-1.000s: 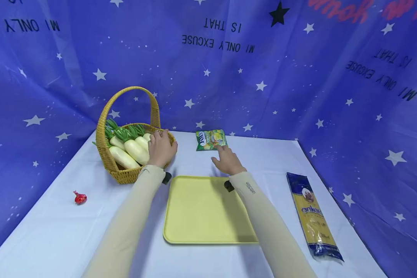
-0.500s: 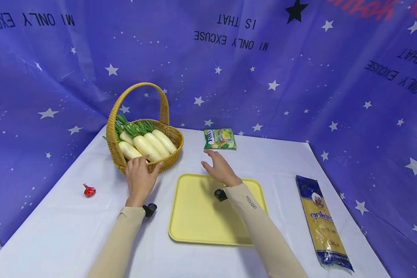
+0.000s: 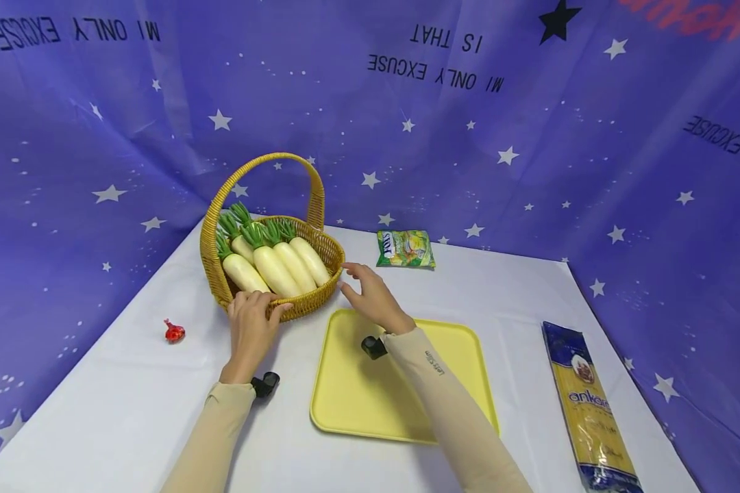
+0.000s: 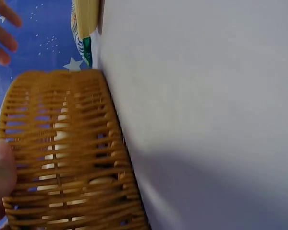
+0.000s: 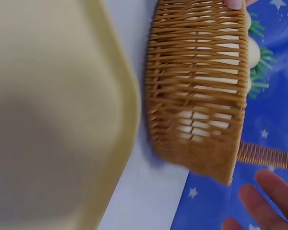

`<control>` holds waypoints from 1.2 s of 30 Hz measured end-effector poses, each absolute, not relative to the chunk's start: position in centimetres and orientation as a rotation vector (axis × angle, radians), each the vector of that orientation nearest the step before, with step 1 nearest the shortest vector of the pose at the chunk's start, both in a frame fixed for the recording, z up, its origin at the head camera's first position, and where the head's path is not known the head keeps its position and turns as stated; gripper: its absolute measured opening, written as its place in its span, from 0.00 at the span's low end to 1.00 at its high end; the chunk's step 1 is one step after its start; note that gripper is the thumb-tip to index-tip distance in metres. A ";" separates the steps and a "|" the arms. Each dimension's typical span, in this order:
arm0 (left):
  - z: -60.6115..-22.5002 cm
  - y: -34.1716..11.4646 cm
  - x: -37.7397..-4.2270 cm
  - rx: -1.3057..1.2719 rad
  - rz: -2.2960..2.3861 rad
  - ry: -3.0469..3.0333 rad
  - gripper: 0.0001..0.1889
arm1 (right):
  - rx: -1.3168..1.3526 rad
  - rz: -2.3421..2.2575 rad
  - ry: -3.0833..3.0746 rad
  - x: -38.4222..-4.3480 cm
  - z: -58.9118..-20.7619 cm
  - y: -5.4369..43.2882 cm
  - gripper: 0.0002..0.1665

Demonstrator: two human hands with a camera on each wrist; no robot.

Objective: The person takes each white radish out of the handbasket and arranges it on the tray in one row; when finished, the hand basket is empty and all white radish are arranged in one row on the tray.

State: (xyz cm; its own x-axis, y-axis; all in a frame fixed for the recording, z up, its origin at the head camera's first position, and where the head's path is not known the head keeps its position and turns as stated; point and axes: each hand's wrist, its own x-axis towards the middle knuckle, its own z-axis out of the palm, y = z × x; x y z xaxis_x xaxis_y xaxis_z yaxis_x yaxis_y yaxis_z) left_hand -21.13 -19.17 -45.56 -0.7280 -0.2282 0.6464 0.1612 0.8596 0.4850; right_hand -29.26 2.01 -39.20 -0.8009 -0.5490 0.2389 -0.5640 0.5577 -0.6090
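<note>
Hanging in folds, a blue cloth [image 3: 321, 178] with white stars fills the frame's top and sides above a white table [image 3: 129, 411]. At left lies a red thing [image 3: 175, 332]. Left of centre stands the basket [image 3: 311, 301], white radishes [image 3: 277, 270] inside; the left hand [image 3: 251, 332] grips its near rim. The right hand [image 3: 376, 300] holds nothing, fingers loosely parted, just beside the basket's right end. A bag [image 3: 405, 248] lies upper centre, a tray [image 3: 351, 390] below, a pack [image 3: 592, 411] lower right.

What the red thing is stays unclear. The left fingertips are hidden by the rim; the right sleeve [image 3: 444, 404] covers part of the tray; the lower edge crops the pack.

Upside-down "ONLY EXCUSE" shows upper left; the bag reads "FOX'S", the sleeve "Let's Slim", the pack "ankar", its ending unclear. Red script upper right is cut off.
</note>
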 end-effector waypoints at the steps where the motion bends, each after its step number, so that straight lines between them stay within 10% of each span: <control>1: -45.5 -19.3 -20.8 0.035 -0.680 -2.291 0.15 | 1.004 1.100 -2.741 -29.3 -39.1 1.6 0.26; 36: -46.3 -20.2 -18.8 -0.064 -0.659 -2.257 0.13 | 1.051 0.684 -3.161 -32.7 -37.7 -9.3 0.45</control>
